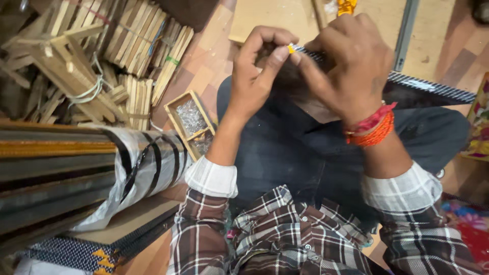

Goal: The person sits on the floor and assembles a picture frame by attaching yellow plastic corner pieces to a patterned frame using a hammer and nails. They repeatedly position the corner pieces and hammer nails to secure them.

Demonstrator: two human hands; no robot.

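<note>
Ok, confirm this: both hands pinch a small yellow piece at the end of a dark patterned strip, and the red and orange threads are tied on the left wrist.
Not quite. The head view shows the red and orange threads on the right wrist. The rest holds: left hand and right hand pinch the small yellow piece at the end of the dark patterned strip.

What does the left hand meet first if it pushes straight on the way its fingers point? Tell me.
Probably the right hand: the left hand points its fingertips at the small yellow piece on the patterned strip, already touching there; depth is unclear.
</note>
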